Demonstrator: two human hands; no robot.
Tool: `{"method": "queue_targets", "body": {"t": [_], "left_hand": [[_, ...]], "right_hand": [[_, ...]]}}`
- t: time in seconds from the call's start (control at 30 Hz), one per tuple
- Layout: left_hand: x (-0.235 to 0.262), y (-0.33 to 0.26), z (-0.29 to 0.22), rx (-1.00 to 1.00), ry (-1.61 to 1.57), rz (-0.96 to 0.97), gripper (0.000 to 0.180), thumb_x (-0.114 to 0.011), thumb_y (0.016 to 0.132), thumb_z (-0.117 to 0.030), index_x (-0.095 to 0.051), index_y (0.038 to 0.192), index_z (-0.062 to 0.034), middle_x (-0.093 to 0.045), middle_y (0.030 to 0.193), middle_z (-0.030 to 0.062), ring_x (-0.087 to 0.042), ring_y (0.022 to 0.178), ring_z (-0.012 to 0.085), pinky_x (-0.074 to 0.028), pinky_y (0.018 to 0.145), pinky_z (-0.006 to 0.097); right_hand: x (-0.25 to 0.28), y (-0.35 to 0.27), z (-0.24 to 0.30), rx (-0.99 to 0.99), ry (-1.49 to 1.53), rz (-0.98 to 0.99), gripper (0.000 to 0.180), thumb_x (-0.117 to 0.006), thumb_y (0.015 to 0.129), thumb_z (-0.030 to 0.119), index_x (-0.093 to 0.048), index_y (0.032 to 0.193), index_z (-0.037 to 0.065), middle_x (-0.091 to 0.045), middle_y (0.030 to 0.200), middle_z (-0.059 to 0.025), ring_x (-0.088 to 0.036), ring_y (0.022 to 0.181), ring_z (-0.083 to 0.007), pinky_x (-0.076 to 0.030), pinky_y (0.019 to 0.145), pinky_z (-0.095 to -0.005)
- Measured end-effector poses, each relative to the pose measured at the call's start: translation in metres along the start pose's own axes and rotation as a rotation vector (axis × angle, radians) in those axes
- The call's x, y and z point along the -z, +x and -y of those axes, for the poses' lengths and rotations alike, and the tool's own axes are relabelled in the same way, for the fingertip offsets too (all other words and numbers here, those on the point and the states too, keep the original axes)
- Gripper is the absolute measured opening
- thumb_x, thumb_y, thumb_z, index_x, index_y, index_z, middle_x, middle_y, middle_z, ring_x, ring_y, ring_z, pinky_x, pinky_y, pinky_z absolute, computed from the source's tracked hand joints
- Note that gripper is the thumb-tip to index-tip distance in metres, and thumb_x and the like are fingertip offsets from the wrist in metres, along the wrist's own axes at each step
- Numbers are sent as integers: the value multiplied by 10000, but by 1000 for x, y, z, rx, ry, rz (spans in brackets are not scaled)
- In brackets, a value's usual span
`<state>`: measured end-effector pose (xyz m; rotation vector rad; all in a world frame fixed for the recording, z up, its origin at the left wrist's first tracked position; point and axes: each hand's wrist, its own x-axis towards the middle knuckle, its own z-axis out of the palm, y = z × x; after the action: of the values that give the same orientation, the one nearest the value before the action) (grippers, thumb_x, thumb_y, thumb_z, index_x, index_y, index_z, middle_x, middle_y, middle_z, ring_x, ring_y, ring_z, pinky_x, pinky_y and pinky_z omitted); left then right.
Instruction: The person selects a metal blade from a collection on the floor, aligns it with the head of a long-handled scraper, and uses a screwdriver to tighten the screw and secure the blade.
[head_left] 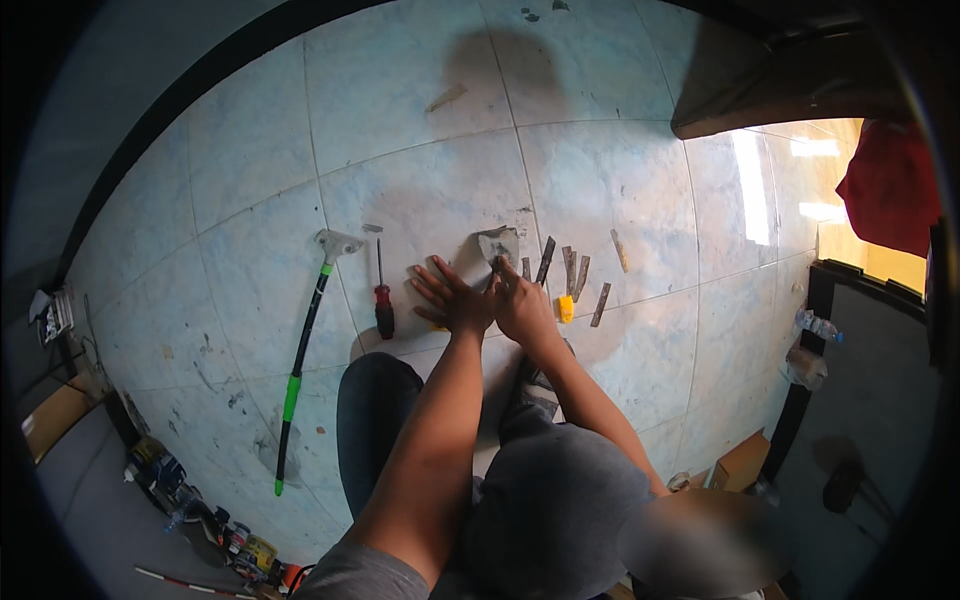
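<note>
The right hand (522,305) is clenched around a small dark tool (497,268) whose tip meets the grey patch (497,243) on the tiled floor (250,260); the fingers wrap it so closely that its handle and kind cannot be made out. The left hand (452,297) holds nothing: it lies flat, fingers spread, palm pressed on the floor just beside the right hand, the two touching at the thumb side. Something yellow peeps from under its palm, too hidden to name.

Just right of the hands, along a tile joint, lie several narrow dark strips (572,272) and a small yellow piece (566,308). Left of the hands rest a red-handled screwdriver (383,300) and, farther left, a long scraper with green grips (302,350), its blade toward the far side.

The person's knees hide the floor below the hands. A clutter of small tools at the lower left edge (200,515) is too bent by the lens to tell apart, and a red cloth (890,190) is cut off at the right edge.
</note>
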<state>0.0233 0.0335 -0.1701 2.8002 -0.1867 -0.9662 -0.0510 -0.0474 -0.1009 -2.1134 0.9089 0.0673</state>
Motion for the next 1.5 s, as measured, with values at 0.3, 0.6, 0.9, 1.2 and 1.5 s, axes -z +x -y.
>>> {"method": "queue_targets", "body": {"t": [0.3, 0.6, 0.9, 1.2, 1.5], "left_hand": [[-1, 4, 10, -14, 30, -5, 1343, -724, 843, -689, 150, 1684, -114, 209, 1734, 248, 193, 1601, 457, 6, 1189, 781], [0, 4, 5, 1, 4, 2, 1340, -736, 831, -673, 149, 1690, -148, 207, 1742, 227, 182, 1608, 444, 19, 1190, 779], [-3, 4, 5, 22, 3, 36, 1365, -756, 805, -688, 132, 1692, -151, 205, 1743, 221, 194, 1607, 436, 24, 1198, 770], [-12, 8, 8, 0, 11, -37, 1364, -763, 804, -692, 120, 1693, -153, 197, 1742, 228, 174, 1610, 441, -8, 1193, 781], [-11, 13, 10, 23, 28, 18, 1302, -704, 844, -704, 124, 1692, -166, 199, 1744, 221, 170, 1612, 437, -15, 1193, 784]], "right_hand": [[-1, 6, 8, 3, 156, -37, 471, -673, 956, 188, -630, 1358, -54, -711, 1064, -343, -717, 860, -503, -588, 764, -517], [-6, 2, -3, 50, 187, -29, 634, -657, 917, 169, -516, 1493, -54, -690, 907, -359, -688, 849, -540, -562, 742, -559], [0, -4, 4, 34, 144, 3, 614, -629, 926, 155, -515, 1487, -66, -690, 882, -355, -681, 814, -549, -560, 744, -575], [3, -7, 8, 14, 133, 47, 562, -603, 923, 145, -561, 1436, -83, -677, 892, -378, -686, 844, -546, -559, 805, -579], [-5, -9, 3, 3, 193, 25, 606, -582, 931, 157, -513, 1489, -69, -682, 901, -373, -684, 899, -553, -550, 854, -581]]}}
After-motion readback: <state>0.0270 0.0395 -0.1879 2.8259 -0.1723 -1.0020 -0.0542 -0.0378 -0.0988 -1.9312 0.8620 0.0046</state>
